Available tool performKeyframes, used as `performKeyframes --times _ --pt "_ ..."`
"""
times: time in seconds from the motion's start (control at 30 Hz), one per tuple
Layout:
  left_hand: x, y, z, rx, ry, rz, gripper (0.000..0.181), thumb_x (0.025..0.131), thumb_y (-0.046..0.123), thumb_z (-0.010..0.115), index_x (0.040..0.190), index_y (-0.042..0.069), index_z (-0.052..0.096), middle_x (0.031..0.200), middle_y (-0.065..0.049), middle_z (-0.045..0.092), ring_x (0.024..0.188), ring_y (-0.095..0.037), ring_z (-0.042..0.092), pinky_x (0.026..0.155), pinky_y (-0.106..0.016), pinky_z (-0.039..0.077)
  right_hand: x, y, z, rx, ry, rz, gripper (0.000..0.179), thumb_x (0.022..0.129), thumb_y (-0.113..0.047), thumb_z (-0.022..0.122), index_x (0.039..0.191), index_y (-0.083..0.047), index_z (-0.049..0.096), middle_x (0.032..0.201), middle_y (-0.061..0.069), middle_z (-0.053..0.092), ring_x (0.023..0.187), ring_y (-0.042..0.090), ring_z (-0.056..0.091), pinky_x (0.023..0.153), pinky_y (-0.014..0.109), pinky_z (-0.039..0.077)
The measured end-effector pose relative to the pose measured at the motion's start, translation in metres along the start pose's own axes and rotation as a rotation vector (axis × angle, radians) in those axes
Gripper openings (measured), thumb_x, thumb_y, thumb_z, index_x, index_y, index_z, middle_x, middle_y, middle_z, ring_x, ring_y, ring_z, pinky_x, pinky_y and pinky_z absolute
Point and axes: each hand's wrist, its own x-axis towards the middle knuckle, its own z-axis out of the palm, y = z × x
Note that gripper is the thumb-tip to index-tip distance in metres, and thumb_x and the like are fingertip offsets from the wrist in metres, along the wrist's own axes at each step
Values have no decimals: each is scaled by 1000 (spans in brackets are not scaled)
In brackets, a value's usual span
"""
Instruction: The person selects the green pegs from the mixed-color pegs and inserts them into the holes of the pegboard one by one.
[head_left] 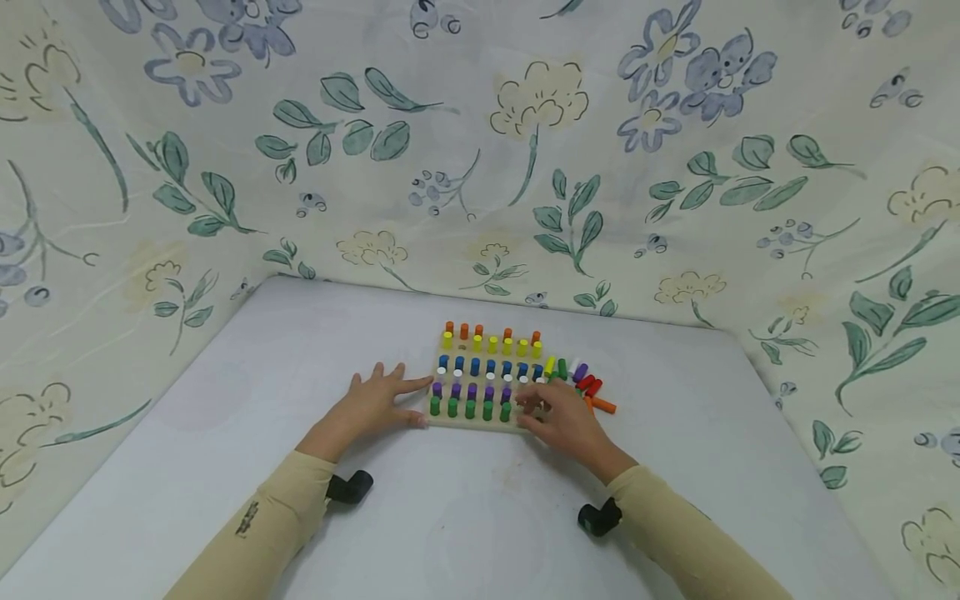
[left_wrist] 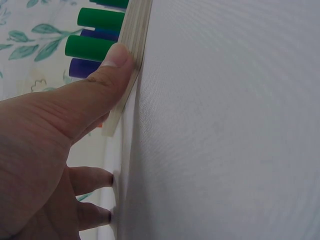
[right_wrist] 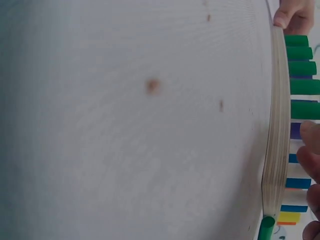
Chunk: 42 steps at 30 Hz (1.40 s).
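A wooden pegboard (head_left: 480, 423) lies on the table with rows of orange, yellow, blue, white, purple and green pegs. My left hand (head_left: 373, 407) is spread at its left side, index fingertip at the edge. In the left wrist view, the thumb (left_wrist: 107, 75) presses the board's front edge beside a green peg (left_wrist: 90, 48). Over the right front part of the board, my right hand (head_left: 558, 417) has its fingers curled. Its thumb and fingertips are at a purple peg (right_wrist: 295, 131), just past the last green peg (right_wrist: 304, 109) of the front row.
Loose pegs lie at the board's right side, among them a purple peg (head_left: 581, 372), a red peg (head_left: 594, 387) and an orange peg (head_left: 603, 406). A green peg (right_wrist: 266, 228) lies by the board's corner. Flowered cloth (head_left: 465, 167) hangs behind the white table (head_left: 450, 517).
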Motion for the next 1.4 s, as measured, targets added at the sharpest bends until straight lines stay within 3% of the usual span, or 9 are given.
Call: performKeyframes --times 0.5,1.4 --pt "0 0 -1 -11 3 9 78 86 54 75 153 25 49 160 -32 26 147 -60 9 114 -77 4 -3 9 -4 24 5 21 25 89 -26 82 112 -26 74 91 -17 65 94 12 54 78 29 51" --pt "-1 0 -1 -8 2 14 77 87 53 75 153 25 49 160 -32 26 147 -60 10 114 -77 4 -6 14 -10 5 31 15 22 89 -22 81 110 -22 74 96 -15 67 97 12 55 84 30 53"
